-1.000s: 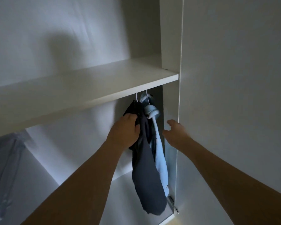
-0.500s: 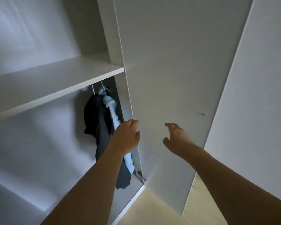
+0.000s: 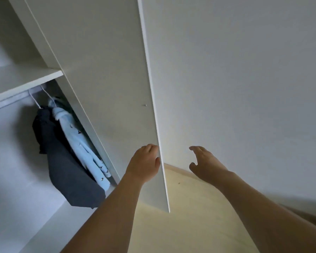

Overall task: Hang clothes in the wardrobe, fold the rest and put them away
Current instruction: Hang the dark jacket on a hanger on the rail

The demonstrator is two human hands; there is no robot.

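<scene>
Since half a second ago the left hand (image 3: 144, 166) has gripped the white wardrobe door's (image 3: 106, 73) edge, right hand (image 3: 205, 164) spread empty beside it; swinging it shut risks pinching the dark grey garment (image 3: 69, 167) hanging by the hinge side.

— Only one view? From where?
— Head-worn, wide-angle, close to the open wardrobe (image 3: 24, 83), tilted so the door (image 3: 106, 88) leans across the frame.
— Facing?
— Forward and down along both forearms (hands near centre), floor (image 3: 181, 216) below, wall (image 3: 244, 70) to the right.
</scene>
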